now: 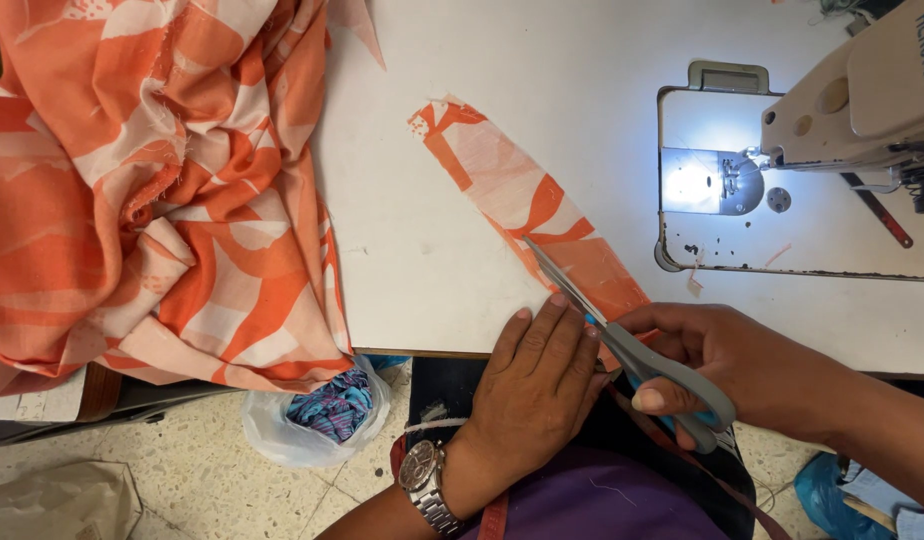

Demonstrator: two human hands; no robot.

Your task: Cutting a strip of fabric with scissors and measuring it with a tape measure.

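A narrow strip of orange-and-cream printed fabric [527, 205] lies diagonally on the white sewing table [422, 250], its upper end toward the table's middle and its lower end reaching the near edge. A pair of scissors [622, 350] with grey handles and a blue inner grip is applied to the strip's lower part; the blades point up and to the left along the fabric, and how far they are parted cannot be told. The right hand [742, 370] is closed around the scissor handles, thumb through one loop and fingers curled about the other. The left hand [537, 385] lies flat and open, palm down, fingers extended over the table edge, the fingertips touching the strip just beside the blades; it grips nothing. A metal wristwatch [427, 480] is worn on the left wrist. To the left, a large heap of the same orange-and-cream fabric [152, 190] covers the table's far side and hangs over its edge. Below it, on the speckled floor, stands a clear plastic bag [317, 415] holding blue patterned scraps. At upper right, a cream industrial sewing machine [862, 90] stands with its lamp lighting the needle plate [712, 180].
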